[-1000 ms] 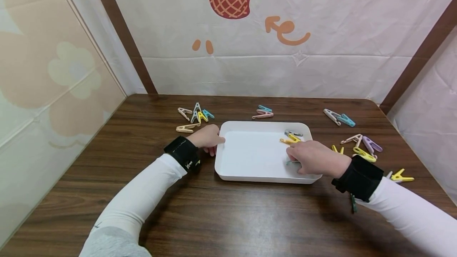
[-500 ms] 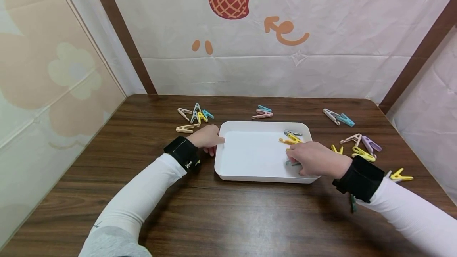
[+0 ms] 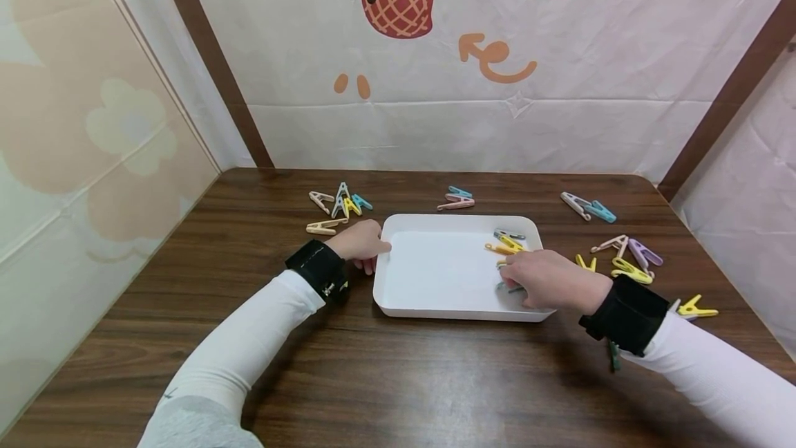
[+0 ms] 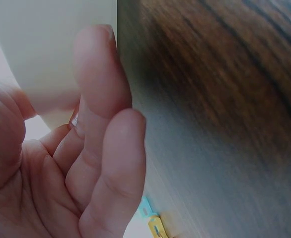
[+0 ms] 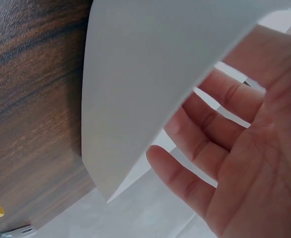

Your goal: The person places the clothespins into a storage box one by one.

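A white tray (image 3: 429,282) lies on the wooden table. My left hand (image 3: 361,242) pinches its left rim, thumb over the edge and fingers (image 4: 123,148) against the outer wall. Over the tray's right side, my right hand (image 3: 550,278) reaches down among clothespins. A grey clothespin (image 3: 510,234), a yellow clothespin (image 3: 511,243) and an orange-yellow clothespin (image 3: 499,249) lie just beyond it. Close to its fingertips a grey-green clothespin (image 3: 511,288) partly shows. In the right wrist view the tray wall (image 5: 130,94) hides those fingertips, so a grip cannot be made out.
Clothespins lie in a cluster at the back left (image 3: 345,204), a blue and pink group behind the tray (image 3: 457,202), a grey and blue pair at the back right (image 3: 587,207), and several more at right (image 3: 628,265). A dark green clothespin (image 3: 613,356) lies near the right wrist.
My right fingers have shifted slightly over the clothespins, and a bit of yellow now shows beside them. The left hand keeps its place on the tray; the head view tilts slightly.
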Available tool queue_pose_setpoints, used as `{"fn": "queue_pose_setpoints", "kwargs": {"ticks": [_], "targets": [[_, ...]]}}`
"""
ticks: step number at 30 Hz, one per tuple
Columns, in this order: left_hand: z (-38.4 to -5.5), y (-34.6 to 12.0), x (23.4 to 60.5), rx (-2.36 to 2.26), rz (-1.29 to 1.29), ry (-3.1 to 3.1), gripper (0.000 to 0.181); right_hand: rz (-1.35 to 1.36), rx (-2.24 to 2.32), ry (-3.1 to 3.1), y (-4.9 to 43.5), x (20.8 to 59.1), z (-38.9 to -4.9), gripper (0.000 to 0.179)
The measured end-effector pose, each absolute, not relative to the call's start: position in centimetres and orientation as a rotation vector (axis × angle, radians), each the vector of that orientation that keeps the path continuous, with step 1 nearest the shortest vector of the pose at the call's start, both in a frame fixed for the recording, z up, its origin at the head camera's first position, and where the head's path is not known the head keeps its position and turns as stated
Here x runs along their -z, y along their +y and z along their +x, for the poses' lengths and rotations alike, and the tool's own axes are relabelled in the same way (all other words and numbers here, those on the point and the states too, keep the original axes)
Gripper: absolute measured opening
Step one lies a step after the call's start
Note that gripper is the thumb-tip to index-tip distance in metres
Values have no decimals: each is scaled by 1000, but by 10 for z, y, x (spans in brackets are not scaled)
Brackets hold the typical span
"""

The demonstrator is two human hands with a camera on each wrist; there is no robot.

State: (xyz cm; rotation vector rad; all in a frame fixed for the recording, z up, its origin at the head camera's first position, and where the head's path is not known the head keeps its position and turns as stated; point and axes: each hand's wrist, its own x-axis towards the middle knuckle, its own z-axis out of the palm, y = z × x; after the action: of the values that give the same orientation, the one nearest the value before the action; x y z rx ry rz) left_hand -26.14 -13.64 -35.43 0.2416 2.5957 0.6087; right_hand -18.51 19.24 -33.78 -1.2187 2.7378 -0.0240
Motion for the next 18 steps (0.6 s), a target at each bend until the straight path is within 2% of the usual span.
{"fn": "queue_pose_setpoints", "kwargs": {"ticks": [18], "targets": [[-263,-137,357,-620,233,2595,20,-1127,93,2798,197,331,-189,31]]}}
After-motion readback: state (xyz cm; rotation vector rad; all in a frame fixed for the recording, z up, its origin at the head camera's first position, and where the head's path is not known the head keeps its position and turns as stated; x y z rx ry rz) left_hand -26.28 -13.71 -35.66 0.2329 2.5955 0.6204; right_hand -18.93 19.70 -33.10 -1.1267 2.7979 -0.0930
